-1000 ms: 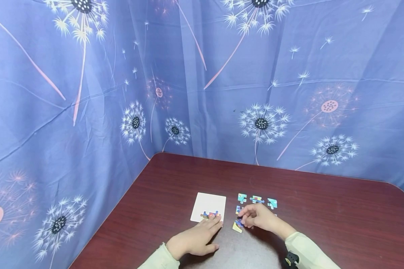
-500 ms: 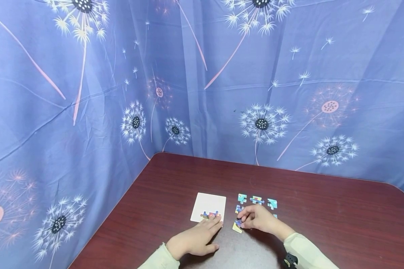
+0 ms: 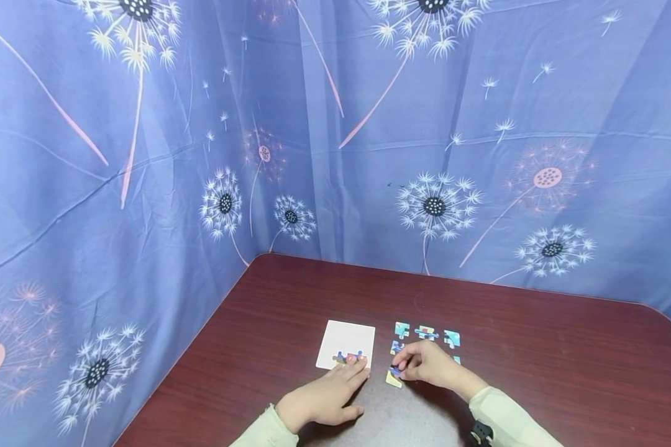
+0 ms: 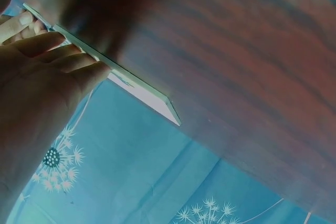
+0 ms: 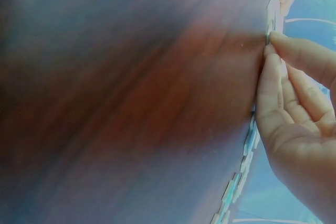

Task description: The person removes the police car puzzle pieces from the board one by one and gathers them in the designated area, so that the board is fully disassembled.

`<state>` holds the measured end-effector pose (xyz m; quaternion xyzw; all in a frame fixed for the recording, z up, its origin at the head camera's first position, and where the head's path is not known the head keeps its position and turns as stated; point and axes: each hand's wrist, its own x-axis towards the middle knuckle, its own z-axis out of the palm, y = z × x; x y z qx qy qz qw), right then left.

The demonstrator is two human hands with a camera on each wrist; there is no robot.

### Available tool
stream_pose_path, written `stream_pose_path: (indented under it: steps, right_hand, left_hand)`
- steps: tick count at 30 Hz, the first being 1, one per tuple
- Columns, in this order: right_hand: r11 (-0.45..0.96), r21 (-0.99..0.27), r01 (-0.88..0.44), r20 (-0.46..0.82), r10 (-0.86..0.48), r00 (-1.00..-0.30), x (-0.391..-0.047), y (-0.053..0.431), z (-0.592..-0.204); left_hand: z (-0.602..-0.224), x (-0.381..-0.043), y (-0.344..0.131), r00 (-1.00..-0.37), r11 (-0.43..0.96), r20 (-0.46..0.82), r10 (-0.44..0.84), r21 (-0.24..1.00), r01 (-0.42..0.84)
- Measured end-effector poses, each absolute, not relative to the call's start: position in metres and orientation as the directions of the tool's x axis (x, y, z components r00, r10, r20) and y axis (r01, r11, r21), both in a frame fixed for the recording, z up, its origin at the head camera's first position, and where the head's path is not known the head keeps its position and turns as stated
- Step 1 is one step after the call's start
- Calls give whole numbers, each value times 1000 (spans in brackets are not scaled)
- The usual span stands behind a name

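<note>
My left hand (image 3: pixel 327 394) rests with extended fingers on the near edge of a square white puzzle board (image 3: pixel 348 336). Under its fingertips lie puzzle pieces (image 3: pixel 341 358) in blue, red and yellow, partly covered by the fingers. Just right of the board, my right hand (image 3: pixel 430 366) pinches a yellow-and-blue puzzle piece (image 3: pixel 393 378) between thumb and fingers, low over the table. The right wrist view shows the thumb and index finger meeting at the edge of this piece (image 5: pixel 271 17). From the left wrist side, the board (image 4: pixel 139 88) is seen edge-on beneath the left fingers.
Several loose puzzle pieces lie beyond the right hand, among them a teal corner piece (image 3: pixel 451 338), a red-and-blue one (image 3: pixel 426 331) and another teal one (image 3: pixel 402 329). A blue dandelion-print curtain (image 3: pixel 369 205) hangs behind the dark red table (image 3: pixel 537 354).
My right hand has shifted slightly left, and the yellow-and-blue puzzle piece has turned and moved a little with it. The left hand has stayed in place on the board.
</note>
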<state>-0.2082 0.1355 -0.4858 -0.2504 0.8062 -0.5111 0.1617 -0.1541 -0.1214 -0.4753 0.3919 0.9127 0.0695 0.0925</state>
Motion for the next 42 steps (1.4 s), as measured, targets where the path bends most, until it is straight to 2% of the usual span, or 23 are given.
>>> stream_pose_path:
  steps: [10, 21, 31, 42]
  right_hand:
    - [334, -908, -252, 5, -594, -804, -215, 138, -494]
    - [321, -893, -314, 63, -602, -796, -223, 138, -478]
    - [349, -870, -347, 69, -612, -788, -242, 124, -478]
    - [296, -875, -384, 104, -659, -745, -253, 95, -482]
  left_hand:
    - [-476, -153, -123, -681, 688, -106, 725, 175, 704]
    - [-478, -153, -123, -668, 672, -74, 740, 112, 732]
    - [-473, -146, -120, -645, 649, -72, 761, 88, 756]
    - [-473, -136, -118, -641, 649, -102, 760, 84, 756]
